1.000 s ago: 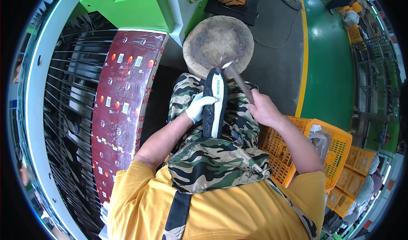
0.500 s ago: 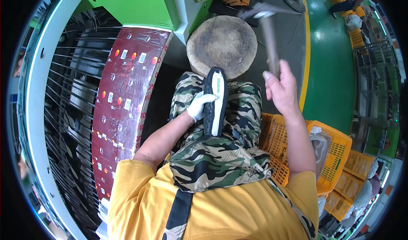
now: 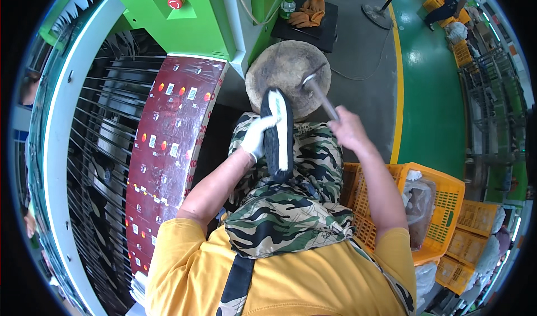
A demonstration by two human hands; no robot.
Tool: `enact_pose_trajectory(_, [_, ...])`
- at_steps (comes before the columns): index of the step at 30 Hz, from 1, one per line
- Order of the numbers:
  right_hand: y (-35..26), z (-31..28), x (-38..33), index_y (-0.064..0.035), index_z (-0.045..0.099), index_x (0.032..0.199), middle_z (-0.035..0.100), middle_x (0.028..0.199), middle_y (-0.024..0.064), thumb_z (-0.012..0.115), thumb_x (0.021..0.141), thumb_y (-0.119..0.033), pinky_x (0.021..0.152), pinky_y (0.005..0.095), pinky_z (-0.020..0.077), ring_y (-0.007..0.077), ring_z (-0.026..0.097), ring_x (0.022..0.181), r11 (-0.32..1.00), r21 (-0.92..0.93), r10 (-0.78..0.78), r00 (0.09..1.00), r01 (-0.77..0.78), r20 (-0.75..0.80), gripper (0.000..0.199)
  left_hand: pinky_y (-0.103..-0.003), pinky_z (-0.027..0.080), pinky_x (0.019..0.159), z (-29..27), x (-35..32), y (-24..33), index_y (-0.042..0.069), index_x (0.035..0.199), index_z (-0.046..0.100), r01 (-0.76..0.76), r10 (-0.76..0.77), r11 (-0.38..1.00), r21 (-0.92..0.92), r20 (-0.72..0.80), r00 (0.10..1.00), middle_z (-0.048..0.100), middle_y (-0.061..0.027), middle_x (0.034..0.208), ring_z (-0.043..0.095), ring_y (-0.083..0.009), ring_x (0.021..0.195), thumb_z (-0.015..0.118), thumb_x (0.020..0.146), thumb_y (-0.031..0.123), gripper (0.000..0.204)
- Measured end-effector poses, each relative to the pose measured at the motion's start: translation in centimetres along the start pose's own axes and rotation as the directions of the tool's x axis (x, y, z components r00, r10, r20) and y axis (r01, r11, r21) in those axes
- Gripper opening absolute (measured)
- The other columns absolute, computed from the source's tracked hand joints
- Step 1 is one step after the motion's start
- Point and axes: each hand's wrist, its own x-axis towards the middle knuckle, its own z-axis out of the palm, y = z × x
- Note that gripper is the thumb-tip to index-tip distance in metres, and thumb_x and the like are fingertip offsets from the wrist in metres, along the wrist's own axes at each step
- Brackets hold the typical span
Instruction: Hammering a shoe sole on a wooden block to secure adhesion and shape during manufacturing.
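Observation:
In a white glove, my left hand [image 3: 258, 136] grips a black shoe [image 3: 272, 150] from its left side. The shoe points away from me, and a long white strip [image 3: 283, 145] runs down the face turned up. Its far end overlaps the near edge of a round wooden block [image 3: 288, 59] in front of my knees. My bare right hand [image 3: 349, 129] is closed round the handle of a hammer [image 3: 323, 99]. The hammer's head is over the right part of the block, apart from the shoe; whether it touches the wood I cannot tell.
To the left stands a dark red wrapped panel [image 3: 168, 126] beside a rack of bars [image 3: 100, 131]. A green machine [image 3: 207, 28] with a red button rises ahead. Orange gloves [image 3: 309, 13] and a bottle [image 3: 287, 6] lie beyond the block. Yellow crates [image 3: 442, 204] stand at my right.
The hammer has swung down and to the left, from raised at the right to over the block. My left hand still holds the shoe, its far end slightly further left.

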Motion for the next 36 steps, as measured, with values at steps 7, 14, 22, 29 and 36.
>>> enact_pose_trajectory(7, [-3.4,-1.2,-2.3,-0.0001,0.049,0.110,0.059,0.070,0.0096,0.067,0.097,-0.017,0.048,0.0343,0.0483,0.0178,0.059,0.052,0.908,0.298,-0.169,0.909,0.294,-0.381,0.027,-0.037,0.049,0.099,1.5,2.7,4.8,0.008,0.127,0.060,-0.696,0.697,0.716,0.047,0.004,0.717,0.066,-0.0037,0.115,0.062,-0.0188,0.107,0.073,0.089,0.009,0.040])
enact_pose_trajectory(14, [-1.5,4.6,-2.4,0.0001,0.047,0.108,0.064,0.081,0.0279,0.064,0.094,-0.013,0.073,0.0544,0.0498,0.0496,0.066,0.082,0.969,0.074,-0.212,0.947,0.236,-0.243,0.026,-0.041,0.051,0.103,-2.1,1.4,4.0,0.004,0.136,0.057,-0.690,0.656,0.677,0.257,0.214,0.724,0.063,-0.0109,0.131,0.060,-0.0249,0.119,0.075,0.085,0.005,0.055])
enact_pose_trajectory(22, [0.6,4.5,-2.8,-0.0003,0.046,0.102,0.063,0.075,0.0241,0.068,0.091,-0.011,0.066,0.0560,0.0480,0.0475,0.064,0.075,0.952,0.015,-0.295,0.931,0.306,-0.214,0.027,-0.079,0.036,0.104,0.5,-6.8,5.3,0.003,0.158,0.029,-0.060,0.136,0.921,-0.386,0.174,0.975,0.037,-0.0232,0.159,0.044,-0.0477,0.140,0.043,0.089,0.083,0.106])
enact_pose_trajectory(29, [0.0,2.7,-1.8,-0.0026,0.052,0.112,0.058,0.070,0.0076,0.065,0.098,-0.017,0.050,0.0355,0.0458,0.0174,0.057,0.056,0.921,0.335,-0.163,0.977,0.200,-0.135,0.024,-0.049,0.062,0.062,-0.2,-4.8,3.4,0.012,0.154,0.038,0.263,-0.150,0.909,-0.324,0.333,0.931,0.055,-0.0256,0.142,0.057,-0.0569,0.121,0.040,0.104,0.061,0.070])
enact_pose_trajectory(36, [-4.9,-2.0,-3.4,-0.0047,0.050,0.120,0.052,0.070,-0.0026,0.056,0.106,-0.019,0.045,0.0215,0.0394,0.0050,0.047,0.052,0.737,0.405,-0.243,0.772,0.540,-0.588,0.021,-0.044,0.056,0.063,1.5,-6.1,0.3,0.014,0.146,0.048,0.129,-0.050,0.948,-0.290,0.262,0.964,0.066,-0.0153,0.128,0.067,-0.0445,0.107,0.046,0.105,0.052,0.056])
